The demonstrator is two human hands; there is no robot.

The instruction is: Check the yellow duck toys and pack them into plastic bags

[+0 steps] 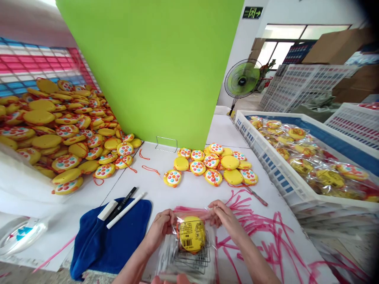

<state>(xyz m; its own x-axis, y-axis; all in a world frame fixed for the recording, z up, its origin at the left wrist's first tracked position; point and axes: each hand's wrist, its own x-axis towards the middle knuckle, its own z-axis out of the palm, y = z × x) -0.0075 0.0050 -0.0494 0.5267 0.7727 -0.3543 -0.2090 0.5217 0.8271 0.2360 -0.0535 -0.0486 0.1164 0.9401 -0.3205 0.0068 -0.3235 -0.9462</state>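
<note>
A clear plastic bag (212, 252) lies in front of me with a yellow round toy (192, 233) in it, its printed back with a barcode facing up. At the bag's upper left edge, my left hand (161, 227) pinches the plastic. The upper right edge is between the closed fingers of my right hand (224, 217). Beneath the toy are flat bags on a wire rack (204, 258). Several loose yellow toys with coloured buttons (197, 167) lie farther back on the white table (154, 189). Skin-coloured shapes show at the bottom edge; I cannot tell what they are.
A big heap of toys (68, 130) fills the left. On a blue cloth (118, 236) rest pens (126, 211). Pink strips (266, 228) and a cutter (258, 197) lie right. A white crate (284, 189) holds bagged toys. A green panel (156, 71) stands behind.
</note>
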